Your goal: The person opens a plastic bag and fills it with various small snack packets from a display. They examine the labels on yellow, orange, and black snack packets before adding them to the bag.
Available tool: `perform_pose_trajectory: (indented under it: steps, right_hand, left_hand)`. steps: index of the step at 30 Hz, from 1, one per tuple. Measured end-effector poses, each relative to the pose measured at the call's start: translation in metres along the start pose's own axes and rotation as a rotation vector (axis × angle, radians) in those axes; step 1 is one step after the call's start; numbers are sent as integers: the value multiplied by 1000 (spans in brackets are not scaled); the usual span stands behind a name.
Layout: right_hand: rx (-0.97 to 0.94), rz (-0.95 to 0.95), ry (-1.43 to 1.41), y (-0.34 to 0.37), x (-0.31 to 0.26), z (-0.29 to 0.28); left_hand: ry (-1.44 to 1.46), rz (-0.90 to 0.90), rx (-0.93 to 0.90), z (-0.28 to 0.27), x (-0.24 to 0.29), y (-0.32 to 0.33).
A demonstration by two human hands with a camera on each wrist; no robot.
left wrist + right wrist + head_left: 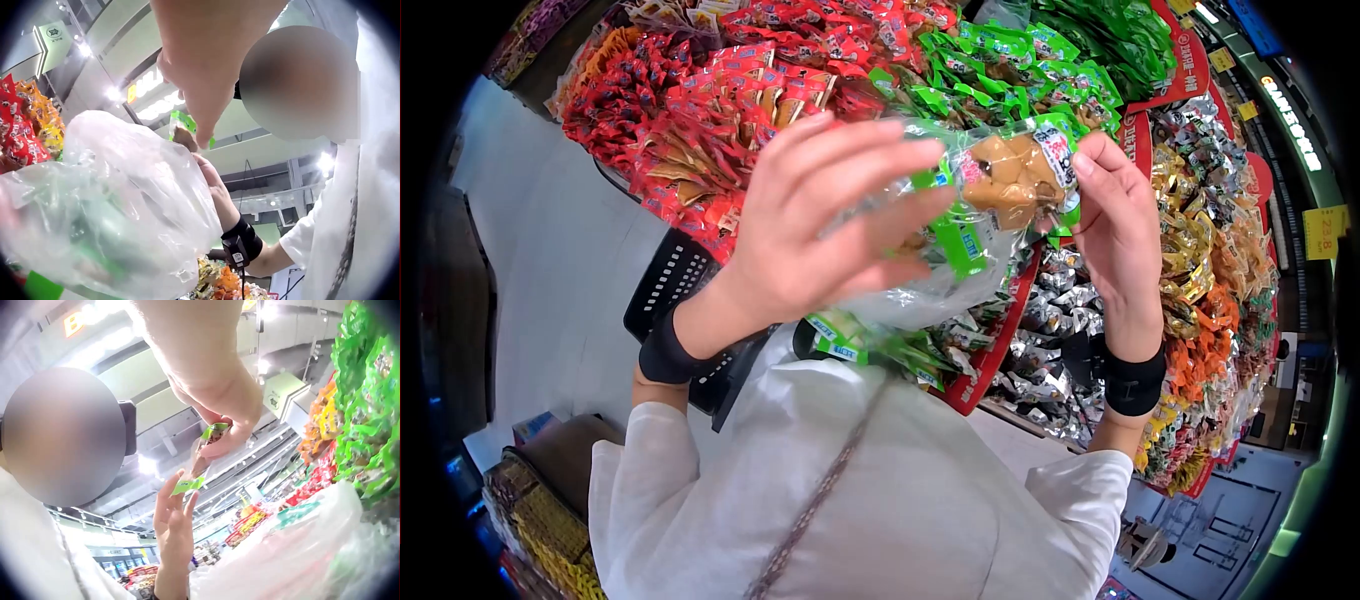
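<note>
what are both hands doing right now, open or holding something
Left hand: open, fingers outstretched.
Right hand: closed, its grip pinching one end of an oblong clear-and-green plastic packet of brown pieces.

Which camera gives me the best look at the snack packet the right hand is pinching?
The head view: the snack packet faces the camera, large, with its clear front and green trim showing. The left wrist view shows only a small, partly hidden piece; the right wrist view shows it narrow, nearly edge-on.
</note>
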State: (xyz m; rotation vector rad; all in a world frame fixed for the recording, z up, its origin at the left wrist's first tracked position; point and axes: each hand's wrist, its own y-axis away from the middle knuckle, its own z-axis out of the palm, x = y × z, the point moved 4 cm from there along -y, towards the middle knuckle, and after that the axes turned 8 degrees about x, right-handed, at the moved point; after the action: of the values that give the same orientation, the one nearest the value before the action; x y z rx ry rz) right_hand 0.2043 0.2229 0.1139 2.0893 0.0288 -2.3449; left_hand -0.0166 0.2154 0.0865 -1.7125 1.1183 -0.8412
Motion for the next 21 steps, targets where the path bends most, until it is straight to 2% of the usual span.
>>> perform_pose_trajectory:
  steps: [2, 3, 7, 10, 11, 14, 15, 18, 19, 21]
  right_hand:
    - [27, 29, -15, 6, 0, 15]
    - [4, 9, 66, 5, 4, 10]
    - [90, -147, 172, 17, -2, 22]
    - [106, -328, 147, 19, -7, 30]
    - [78, -403, 141, 18, -7, 30]
    - [111, -402, 280, 16, -5, 24]
    - [99, -380, 262, 14, -4, 24]
    - [76, -253, 257, 14, -1, 27]
    - [140, -249, 305, 13, 0, 27]
    - [154, -251, 305, 12, -1, 26]
  left_hand:
    - [-129, 117, 30, 7, 11, -8]
    - [-192, 175, 46, 9, 15, -10]
    - [-46, 124, 43, 4, 14, -15]
    - [329, -224, 232, 14, -8, -10]
    - [509, -582, 104, 15, -14, -5]
    - [1080, -1029, 276, 40, -26, 11]
    - [1186, -1198, 195, 40, -25, 15]
    - [1248, -1269, 201, 44, -20, 22]
    - [1255, -1270, 179, 44, -18, 22]
    - [1267, -1273, 139, 44, -15, 21]
